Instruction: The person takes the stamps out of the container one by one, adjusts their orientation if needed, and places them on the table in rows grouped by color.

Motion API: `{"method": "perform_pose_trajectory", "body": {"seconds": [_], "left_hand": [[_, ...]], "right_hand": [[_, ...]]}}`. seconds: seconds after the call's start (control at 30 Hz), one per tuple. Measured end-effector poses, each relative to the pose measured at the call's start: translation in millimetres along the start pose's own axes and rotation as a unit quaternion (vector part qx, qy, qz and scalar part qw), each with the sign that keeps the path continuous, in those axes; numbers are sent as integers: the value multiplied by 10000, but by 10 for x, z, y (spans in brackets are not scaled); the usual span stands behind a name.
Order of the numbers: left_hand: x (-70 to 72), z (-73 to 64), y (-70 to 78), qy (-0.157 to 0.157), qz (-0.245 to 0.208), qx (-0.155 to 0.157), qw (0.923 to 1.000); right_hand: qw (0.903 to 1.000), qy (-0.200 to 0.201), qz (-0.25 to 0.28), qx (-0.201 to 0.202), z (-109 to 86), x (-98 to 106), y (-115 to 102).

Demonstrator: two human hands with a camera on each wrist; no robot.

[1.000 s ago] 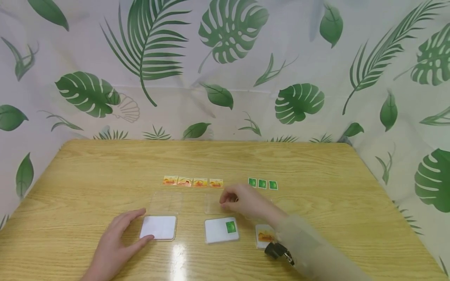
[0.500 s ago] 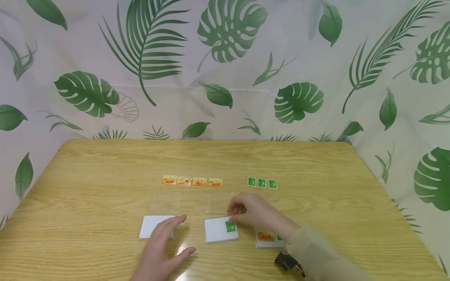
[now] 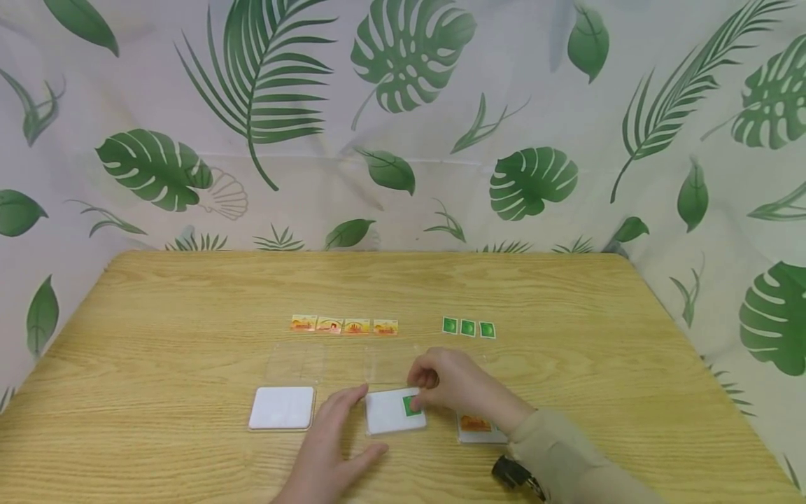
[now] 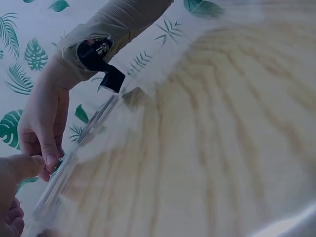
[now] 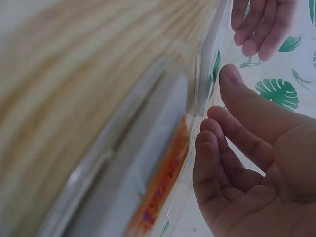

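In the head view a white card (image 3: 383,414) lies in a shallow clear case at the middle of the table, with a green stamp (image 3: 408,402) at its upper right. My right hand (image 3: 455,379) is over that corner, its thumb (image 5: 234,86) pressing the stamp, the other fingers loosely curled and holding nothing. Close to the card's left side is my left hand (image 3: 322,448), fingers and thumb spread apart, index tip beside the upper left corner. To the right, partly hidden by my right arm, another white card bears an orange stamp (image 3: 475,423).
A plain white card (image 3: 282,407) lies at the left. Behind the cards are faint clear plastic covers (image 3: 296,362). Farther back stand rows of several orange stamps (image 3: 357,327) and three green stamps (image 3: 468,327). A black wrist camera (image 3: 511,471) hangs by my right sleeve.
My left hand has moved right, from the plain left card to the middle card. My right hand has come down onto the green stamp, and the stamp has shifted slightly left.
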State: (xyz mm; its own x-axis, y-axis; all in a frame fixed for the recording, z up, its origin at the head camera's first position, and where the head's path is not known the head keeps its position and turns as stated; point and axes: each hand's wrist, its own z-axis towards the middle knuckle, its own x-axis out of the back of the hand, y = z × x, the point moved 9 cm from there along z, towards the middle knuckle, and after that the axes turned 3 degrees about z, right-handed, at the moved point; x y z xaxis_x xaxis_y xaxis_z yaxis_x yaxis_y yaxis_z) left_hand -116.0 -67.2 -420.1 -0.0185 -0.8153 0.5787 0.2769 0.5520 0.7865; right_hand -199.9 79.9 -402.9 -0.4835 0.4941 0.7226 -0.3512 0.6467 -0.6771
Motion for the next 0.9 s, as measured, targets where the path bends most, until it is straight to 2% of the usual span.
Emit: {"method": "perform_pose_trajectory", "body": {"seconds": [0.33,0.9], "left_hand": [[-108,39,-1,-288,113,19,9995],[-107,76,-55,-176,376,397,9983]], "right_hand": [[9999,-1,-166,-40,23,-29,-23],[9993,53,-286,-239,21,-58,-13]]}}
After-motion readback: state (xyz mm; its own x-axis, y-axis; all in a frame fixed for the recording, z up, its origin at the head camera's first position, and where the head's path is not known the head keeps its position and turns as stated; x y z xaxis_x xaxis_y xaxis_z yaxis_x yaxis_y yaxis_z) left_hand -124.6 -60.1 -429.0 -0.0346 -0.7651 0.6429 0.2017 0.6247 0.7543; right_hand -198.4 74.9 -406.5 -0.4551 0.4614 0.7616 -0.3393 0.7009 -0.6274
